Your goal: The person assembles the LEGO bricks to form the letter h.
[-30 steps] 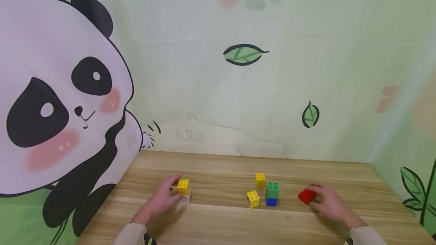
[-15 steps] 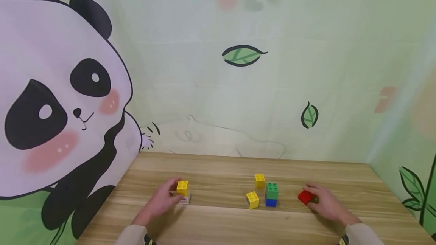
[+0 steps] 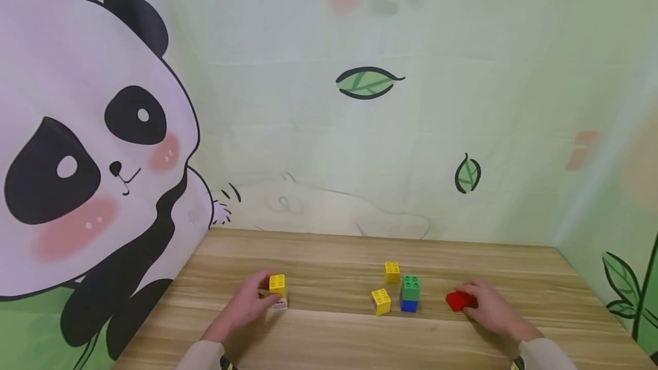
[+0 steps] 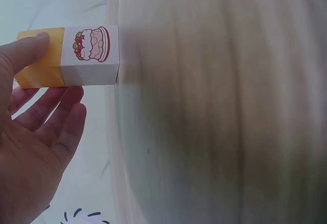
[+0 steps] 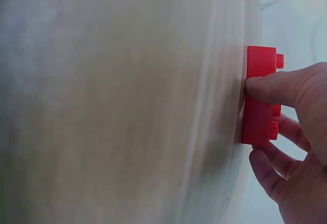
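Observation:
At the left of the table, my left hand (image 3: 249,305) holds a yellow toy brick (image 3: 277,284) between thumb and fingers. Under that brick is a white block (image 4: 90,56) with a cake picture on its side, touching the yellow one. To the right, my right hand (image 3: 490,308) grips a long red toy brick (image 3: 457,301). The right wrist view shows the thumb across the red brick's (image 5: 259,116) side and its studs facing away from the table; the far fingers are partly hidden behind it.
Between the hands, a green brick (image 3: 410,288) sits on a blue brick (image 3: 409,305). Two yellow bricks stand beside this stack, one behind (image 3: 392,272) and one in front on the left (image 3: 381,301). A panda-printed backdrop (image 3: 308,130) rises behind the wooden table (image 3: 329,341).
The red brick has turned in my right hand and shifted slightly left, coming to lie flatter. My left hand and the yellow brick have barely moved.

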### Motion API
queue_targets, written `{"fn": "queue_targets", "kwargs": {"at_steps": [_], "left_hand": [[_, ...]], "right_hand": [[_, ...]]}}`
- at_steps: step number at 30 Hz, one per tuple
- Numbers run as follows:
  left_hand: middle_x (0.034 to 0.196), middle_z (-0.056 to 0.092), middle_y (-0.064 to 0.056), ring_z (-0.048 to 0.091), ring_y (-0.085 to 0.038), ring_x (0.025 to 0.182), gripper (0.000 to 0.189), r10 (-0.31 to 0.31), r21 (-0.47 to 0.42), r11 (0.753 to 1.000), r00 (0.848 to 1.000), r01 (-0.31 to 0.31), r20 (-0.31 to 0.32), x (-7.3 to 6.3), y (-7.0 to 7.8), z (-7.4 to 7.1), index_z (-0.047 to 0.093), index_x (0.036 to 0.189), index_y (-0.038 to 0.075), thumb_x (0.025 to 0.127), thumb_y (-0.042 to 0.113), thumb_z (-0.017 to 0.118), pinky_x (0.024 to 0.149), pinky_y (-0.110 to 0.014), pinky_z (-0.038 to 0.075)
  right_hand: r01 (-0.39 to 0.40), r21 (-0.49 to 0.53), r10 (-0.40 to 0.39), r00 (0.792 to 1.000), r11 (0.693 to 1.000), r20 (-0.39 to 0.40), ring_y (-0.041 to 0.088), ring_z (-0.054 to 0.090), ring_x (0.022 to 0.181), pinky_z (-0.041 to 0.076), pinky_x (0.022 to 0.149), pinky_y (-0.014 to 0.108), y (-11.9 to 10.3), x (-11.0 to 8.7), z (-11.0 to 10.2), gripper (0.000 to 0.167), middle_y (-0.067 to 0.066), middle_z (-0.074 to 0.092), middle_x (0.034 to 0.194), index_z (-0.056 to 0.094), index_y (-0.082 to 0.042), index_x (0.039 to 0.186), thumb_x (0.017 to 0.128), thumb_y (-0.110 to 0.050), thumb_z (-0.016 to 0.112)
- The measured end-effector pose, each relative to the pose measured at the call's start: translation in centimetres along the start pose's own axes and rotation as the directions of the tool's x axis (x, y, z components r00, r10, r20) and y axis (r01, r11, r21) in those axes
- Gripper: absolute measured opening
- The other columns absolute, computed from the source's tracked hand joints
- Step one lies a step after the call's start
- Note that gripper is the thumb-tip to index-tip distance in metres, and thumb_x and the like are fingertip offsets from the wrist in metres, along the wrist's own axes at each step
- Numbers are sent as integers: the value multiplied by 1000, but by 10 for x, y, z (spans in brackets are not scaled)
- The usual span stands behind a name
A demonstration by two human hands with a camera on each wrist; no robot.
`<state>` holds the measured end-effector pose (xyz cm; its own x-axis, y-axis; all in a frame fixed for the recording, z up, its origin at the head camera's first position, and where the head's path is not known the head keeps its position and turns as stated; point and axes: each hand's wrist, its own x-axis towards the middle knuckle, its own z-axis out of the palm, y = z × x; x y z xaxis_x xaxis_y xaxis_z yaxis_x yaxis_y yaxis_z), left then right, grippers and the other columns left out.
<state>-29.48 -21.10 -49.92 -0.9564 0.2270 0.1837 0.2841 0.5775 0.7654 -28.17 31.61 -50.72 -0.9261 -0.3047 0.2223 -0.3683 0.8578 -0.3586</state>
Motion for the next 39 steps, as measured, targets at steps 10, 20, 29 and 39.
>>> {"fn": "queue_targets", "kwargs": {"at_steps": [10, 20, 29, 39], "left_hand": [[101, 61, -3, 57, -19, 94, 35, 28, -7, 1000, 996, -28, 90, -4, 9, 8, 55, 114, 6, 85, 19, 71, 80, -35, 51], [100, 62, -4, 58, -20, 94, 34, 119, 6, 993, 986, -121, 114, -6, 22, 22, 55, 112, 5, 85, 17, 71, 79, -32, 50], [96, 61, 1, 56, -17, 91, 35, 130, 20, 991, 977, -135, 166, -8, 40, 33, 56, 112, 5, 85, 19, 72, 78, -33, 50], [94, 60, 4, 55, -13, 88, 35, 141, 21, 989, 969, -148, 203, -8, 52, 44, 57, 112, 7, 84, 21, 72, 77, -29, 49]], "right_hand": [[-11, -36, 12, 999, 999, 35, 27, 55, 94, 47, 82, 49, -11, -4, -5, 34, 5, 59, 100, 64, -6, 104, 73, -5, 78], [36, -34, -35, 999, 999, 32, 26, 54, 97, 47, 83, 46, -19, -9, -9, 33, 4, 60, 103, 64, -8, 105, 75, -9, 78], [46, -18, -45, 996, 999, 74, 19, 54, 95, 50, 78, 40, -33, -13, -11, 33, -2, 59, 105, 65, -15, 107, 76, -15, 77], [77, -6, -76, 993, 997, 86, 13, 51, 93, 50, 73, 32, -45, -17, -10, 31, -6, 56, 103, 65, -20, 107, 78, -21, 77]]}}
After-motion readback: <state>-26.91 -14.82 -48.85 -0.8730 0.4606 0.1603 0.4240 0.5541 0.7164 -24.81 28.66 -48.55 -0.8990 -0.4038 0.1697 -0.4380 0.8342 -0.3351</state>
